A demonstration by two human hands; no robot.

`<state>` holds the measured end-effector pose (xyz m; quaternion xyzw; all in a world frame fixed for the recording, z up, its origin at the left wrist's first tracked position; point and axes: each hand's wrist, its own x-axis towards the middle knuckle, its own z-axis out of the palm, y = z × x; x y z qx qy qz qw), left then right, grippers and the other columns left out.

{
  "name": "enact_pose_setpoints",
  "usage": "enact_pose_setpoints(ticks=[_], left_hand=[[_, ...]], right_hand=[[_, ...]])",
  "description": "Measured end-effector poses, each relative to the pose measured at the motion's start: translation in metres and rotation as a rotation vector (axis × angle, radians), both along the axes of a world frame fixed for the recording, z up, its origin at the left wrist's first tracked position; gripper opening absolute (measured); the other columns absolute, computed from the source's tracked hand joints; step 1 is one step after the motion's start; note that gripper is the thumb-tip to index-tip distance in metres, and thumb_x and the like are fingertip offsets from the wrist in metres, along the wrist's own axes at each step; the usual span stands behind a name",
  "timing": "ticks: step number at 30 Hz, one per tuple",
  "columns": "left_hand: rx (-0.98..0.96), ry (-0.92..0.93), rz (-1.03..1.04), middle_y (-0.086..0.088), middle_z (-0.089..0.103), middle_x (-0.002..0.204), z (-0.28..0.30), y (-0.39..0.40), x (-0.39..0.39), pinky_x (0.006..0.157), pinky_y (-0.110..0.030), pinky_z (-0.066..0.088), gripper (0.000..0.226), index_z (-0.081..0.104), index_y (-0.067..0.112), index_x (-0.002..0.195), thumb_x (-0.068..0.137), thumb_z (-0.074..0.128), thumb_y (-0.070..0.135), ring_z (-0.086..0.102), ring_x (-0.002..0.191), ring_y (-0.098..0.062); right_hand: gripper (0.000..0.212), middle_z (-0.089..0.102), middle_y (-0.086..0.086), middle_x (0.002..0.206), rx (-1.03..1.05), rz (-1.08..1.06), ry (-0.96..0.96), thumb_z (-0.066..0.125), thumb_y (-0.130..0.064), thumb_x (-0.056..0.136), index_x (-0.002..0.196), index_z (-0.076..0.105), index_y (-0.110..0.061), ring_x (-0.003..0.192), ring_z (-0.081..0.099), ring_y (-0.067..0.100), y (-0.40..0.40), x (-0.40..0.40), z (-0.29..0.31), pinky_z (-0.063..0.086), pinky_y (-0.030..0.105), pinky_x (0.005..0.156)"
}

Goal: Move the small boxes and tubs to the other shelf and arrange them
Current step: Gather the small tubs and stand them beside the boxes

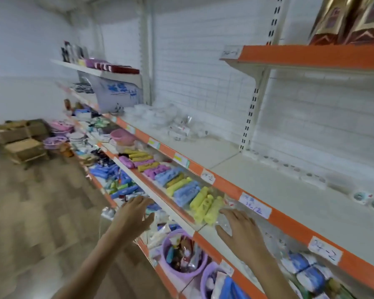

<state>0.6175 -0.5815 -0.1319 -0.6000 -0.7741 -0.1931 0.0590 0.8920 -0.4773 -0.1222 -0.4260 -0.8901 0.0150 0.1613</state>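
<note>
**Both hands empty, hovering over the roll shelf**

Left hand lower centre, fingers spread wide, holding nothing. Right hand lower right of centre, fingers spread flat, holding nothing, fingertips just beside clear bags by the three yellow rolls.

Small white tubs sit in a row along the back of the orange-edged shelf, right of frame; blurred, can't count them. Two teal-topped ones at far right edge.

Two purple buckets bottom centre. Two gold-and-red bags upper right. Cardboard boxes on the floor, left.
</note>
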Motion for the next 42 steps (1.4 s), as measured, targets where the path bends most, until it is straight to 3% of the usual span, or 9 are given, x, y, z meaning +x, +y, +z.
enact_pose_setpoints(ticks=[3,7,10,13,18,28,33,42], left_hand=[[0.02,0.022,0.035,-0.003,0.067,0.091,-0.001,0.0,-0.067,0.063,-0.034,0.052,0.031,0.068,0.015,0.098,0.073,0.06,0.032,0.066,0.086,-0.025],[0.007,0.02,0.055,-0.002,0.061,0.11,0.006,0.011,-0.145,0.082,-0.034,0.046,0.035,0.06,0.016,0.116,0.085,0.056,0.033,0.057,0.107,-0.022],[0.034,0.029,0.057,0.003,0.056,0.119,0.009,0.024,-0.194,0.085,-0.029,0.041,0.036,0.053,0.02,0.124,0.09,0.052,0.033,0.05,0.114,-0.016],[0.03,0.032,0.051,0.001,0.056,0.12,0.009,0.04,-0.235,0.083,-0.028,0.041,0.035,0.054,0.019,0.122,0.09,0.052,0.033,0.051,0.112,-0.017],[0.044,-0.025,0.022,0.001,0.058,0.116,0.007,0.082,-0.284,0.078,-0.026,0.042,0.035,0.055,0.019,0.123,0.09,0.052,0.033,0.054,0.106,-0.016],[0.125,-0.001,-0.176,-0.004,0.06,0.115,0.044,0.25,-0.346,0.079,-0.033,0.047,0.039,0.06,0.014,0.116,0.085,0.051,0.036,0.057,0.105,-0.024],[0.193,0.044,-0.288,0.002,0.056,0.121,0.089,0.36,-0.36,0.089,-0.029,0.042,0.035,0.054,0.018,0.123,0.091,0.052,0.032,0.05,0.113,-0.016],[0.17,-0.052,-0.6,0.0,0.056,0.115,0.117,0.522,-0.322,0.088,-0.022,0.037,0.032,0.055,0.017,0.119,0.088,0.056,0.026,0.05,0.11,-0.015]], right_hand=[[0.043,0.069,-0.005,0.093,0.007,0.044,0.02,0.04,-0.048,0.079,0.102,0.064,-0.021,0.083,0.066,0.017,0.012,-0.071,0.002,0.053,0.031,0.064],[0.047,0.061,-0.002,0.117,-0.005,0.104,0.054,0.04,-0.047,0.087,0.122,0.055,-0.019,0.107,0.058,0.02,0.03,-0.155,0.004,0.046,0.034,0.084],[0.048,0.051,-0.005,0.131,-0.037,0.131,0.074,0.04,-0.046,0.091,0.132,0.045,-0.022,0.121,0.048,0.016,0.047,-0.206,0.004,0.04,0.03,0.095],[0.051,0.051,-0.005,0.13,-0.041,0.123,0.084,0.037,-0.049,0.089,0.133,0.044,-0.023,0.118,0.049,0.014,0.063,-0.244,0.004,0.041,0.027,0.093],[0.044,0.05,-0.006,0.132,-0.038,0.111,0.059,0.046,-0.038,0.092,0.133,0.042,-0.021,0.12,0.046,0.014,0.1,-0.285,0.006,0.039,0.029,0.095],[0.041,0.049,-0.007,0.131,0.079,-0.031,0.136,0.047,-0.038,0.092,0.131,0.044,-0.026,0.12,0.045,0.015,0.247,-0.335,0.036,0.038,0.03,0.093],[0.041,0.05,-0.007,0.133,0.107,-0.162,0.194,0.049,-0.037,0.092,0.13,0.045,-0.024,0.12,0.046,0.014,0.328,-0.34,0.063,0.038,0.029,0.096],[0.038,0.052,-0.003,0.125,-0.067,-0.375,0.289,0.051,-0.036,0.091,0.126,0.047,-0.023,0.116,0.048,0.014,0.426,-0.338,0.083,0.04,0.028,0.09]])
